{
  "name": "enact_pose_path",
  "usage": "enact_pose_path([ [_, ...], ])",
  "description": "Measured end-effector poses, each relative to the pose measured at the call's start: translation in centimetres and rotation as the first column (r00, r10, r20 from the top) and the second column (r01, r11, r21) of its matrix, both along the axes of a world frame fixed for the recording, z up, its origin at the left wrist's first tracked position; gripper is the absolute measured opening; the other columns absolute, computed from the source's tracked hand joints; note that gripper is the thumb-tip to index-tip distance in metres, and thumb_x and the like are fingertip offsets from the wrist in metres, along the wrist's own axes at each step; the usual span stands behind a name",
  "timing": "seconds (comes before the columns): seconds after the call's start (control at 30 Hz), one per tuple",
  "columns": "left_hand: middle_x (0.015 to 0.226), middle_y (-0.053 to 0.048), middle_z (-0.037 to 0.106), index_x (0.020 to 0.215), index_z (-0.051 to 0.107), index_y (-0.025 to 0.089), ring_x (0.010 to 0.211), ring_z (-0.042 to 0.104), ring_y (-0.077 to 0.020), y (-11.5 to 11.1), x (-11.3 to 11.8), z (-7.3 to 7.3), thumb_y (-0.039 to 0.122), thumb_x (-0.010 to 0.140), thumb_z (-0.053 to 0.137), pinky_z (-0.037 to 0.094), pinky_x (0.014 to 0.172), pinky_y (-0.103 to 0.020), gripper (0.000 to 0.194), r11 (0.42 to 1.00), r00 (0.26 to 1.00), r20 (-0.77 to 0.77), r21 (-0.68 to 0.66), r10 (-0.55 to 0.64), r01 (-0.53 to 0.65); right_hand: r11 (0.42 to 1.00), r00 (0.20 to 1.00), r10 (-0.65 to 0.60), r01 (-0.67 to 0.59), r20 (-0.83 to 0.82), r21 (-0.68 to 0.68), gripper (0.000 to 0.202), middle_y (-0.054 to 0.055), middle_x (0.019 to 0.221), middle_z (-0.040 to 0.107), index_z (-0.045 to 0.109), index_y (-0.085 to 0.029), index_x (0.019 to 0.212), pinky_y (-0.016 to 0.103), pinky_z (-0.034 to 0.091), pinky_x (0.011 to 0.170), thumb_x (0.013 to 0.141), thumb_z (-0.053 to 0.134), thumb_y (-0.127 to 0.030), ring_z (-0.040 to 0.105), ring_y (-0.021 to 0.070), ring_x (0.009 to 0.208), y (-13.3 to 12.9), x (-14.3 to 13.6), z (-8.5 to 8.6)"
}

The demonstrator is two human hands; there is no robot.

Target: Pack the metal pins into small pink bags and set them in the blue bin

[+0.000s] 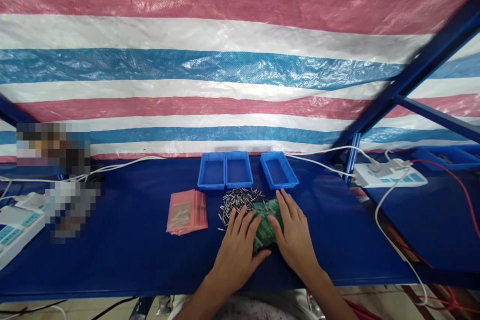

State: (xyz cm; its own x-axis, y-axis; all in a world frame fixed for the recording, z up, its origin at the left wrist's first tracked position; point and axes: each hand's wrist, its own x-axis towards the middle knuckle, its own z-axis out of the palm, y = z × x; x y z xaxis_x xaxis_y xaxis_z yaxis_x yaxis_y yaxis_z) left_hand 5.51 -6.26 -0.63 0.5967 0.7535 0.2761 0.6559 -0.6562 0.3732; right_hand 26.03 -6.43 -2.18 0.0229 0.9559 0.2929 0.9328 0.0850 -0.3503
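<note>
My left hand (237,245) is spread palm down, its fingertips at the near edge of a heap of small dark and silver metal pins (240,200) and its thumb near a green plastic bag (265,229). Over the bag's right side lies my right hand (295,232), its fingers stretched out and not wrapped round anything. The bag looks crumpled and partly see-through; what it contains I cannot make out. Left of the heap is a stack of pink plastic packets (185,211), the top one showing pale slim pieces inside.
Behind the heap stand blue trays (212,187), two side by side and one blue tray (280,186) apart. White power strips (390,175) with cables lie at both sides. A blue metal frame (375,110) and striped sheeting (225,70) bound the blue table (123,240).
</note>
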Motion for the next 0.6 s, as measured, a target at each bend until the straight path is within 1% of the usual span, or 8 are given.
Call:
enact_pose_path([
  [0.1, 0.163, -0.013, 0.047, 0.159, 0.038, 0.02, 0.16, 0.029, -0.0367, 0.0, -0.1, -0.1, 0.06, 0.101, 0.059, 0.029, 0.129, -0.067, 0.073, 1.0, 1.0, -0.008, -0.005, -0.01, 0.01, 1.0, 0.997, 0.026, -0.026, 0.07, 0.002, 0.072, 0.009, 0.173, 0.033, 0.009, -0.028, 0.173, 0.056, 0.04, 0.121, 0.112, 0.035, -0.054, 0.031, 0.0347, 0.159, -0.5, -0.1, -0.2],
  [0.17, 0.166, -0.013, 0.044, 0.16, 0.036, 0.02, 0.161, 0.028, -0.0375, 0.0, -0.1, -0.2, 0.063, 0.1, 0.059, 0.029, 0.129, -0.068, 0.078, 1.0, 1.0, -0.016, -0.003, -0.012, 0.012, 1.0, 0.996, 0.018, -0.018, 0.087, -0.004, 0.075, 0.011, 0.174, 0.031, 0.005, -0.027, 0.173, 0.057, 0.04, 0.121, 0.111, 0.036, -0.055, 0.032, 0.0357, 0.158, -0.9, -0.2, -0.4],
  [0.23, 0.168, -0.014, 0.042, 0.162, 0.034, 0.019, 0.161, 0.026, -0.0375, 0.0, -0.1, -0.2, 0.064, 0.1, 0.059, 0.029, 0.129, -0.069, 0.08, 1.0, 1.0, -0.029, 0.0, -0.009, 0.009, 1.0, 0.996, 0.004, -0.004, 0.091, -0.005, 0.076, 0.011, 0.175, 0.029, 0.003, -0.027, 0.173, 0.059, 0.039, 0.122, 0.111, 0.036, -0.056, 0.031, 0.0361, 0.158, -1.2, -0.4, -0.6],
  [0.33, 0.17, -0.013, 0.038, 0.163, 0.031, 0.019, 0.162, 0.025, -0.0372, 0.0, -0.1, -0.2, 0.063, 0.1, 0.059, 0.029, 0.129, -0.068, 0.082, 1.0, 0.999, -0.041, 0.002, 0.002, -0.002, 1.0, 0.995, 0.019, -0.019, 0.095, -0.006, 0.08, 0.011, 0.176, 0.025, -0.001, -0.028, 0.173, 0.061, 0.036, 0.123, 0.11, 0.037, -0.058, 0.026, 0.037, 0.161, -1.6, -0.7, -0.7],
  [0.47, 0.171, -0.013, 0.036, 0.164, 0.032, 0.019, 0.162, 0.023, -0.0381, -0.2, 0.0, -0.3, 0.064, 0.099, 0.06, 0.027, 0.129, -0.069, 0.084, 1.0, 0.999, -0.044, 0.004, 0.017, -0.017, 1.0, 0.997, 0.002, -0.002, 0.072, -0.006, 0.079, 0.01, 0.178, 0.017, -0.001, -0.029, 0.173, 0.064, 0.034, 0.124, 0.11, 0.036, -0.057, 0.018, 0.0385, 0.163, -1.8, -1.2, -0.6],
  [0.6, 0.172, -0.013, 0.034, 0.165, 0.03, 0.02, 0.162, 0.022, -0.0383, -0.5, -0.1, -0.4, 0.066, 0.1, 0.058, 0.028, 0.128, -0.069, 0.085, 0.999, 0.998, -0.055, 0.006, 0.034, -0.034, 1.0, 0.998, 0.017, -0.016, 0.066, -0.016, 0.079, 0.01, 0.178, 0.017, -0.001, -0.03, 0.173, 0.066, 0.033, 0.124, 0.11, 0.036, -0.058, 0.017, 0.0389, 0.163, -1.8, -1.5, -0.5],
])
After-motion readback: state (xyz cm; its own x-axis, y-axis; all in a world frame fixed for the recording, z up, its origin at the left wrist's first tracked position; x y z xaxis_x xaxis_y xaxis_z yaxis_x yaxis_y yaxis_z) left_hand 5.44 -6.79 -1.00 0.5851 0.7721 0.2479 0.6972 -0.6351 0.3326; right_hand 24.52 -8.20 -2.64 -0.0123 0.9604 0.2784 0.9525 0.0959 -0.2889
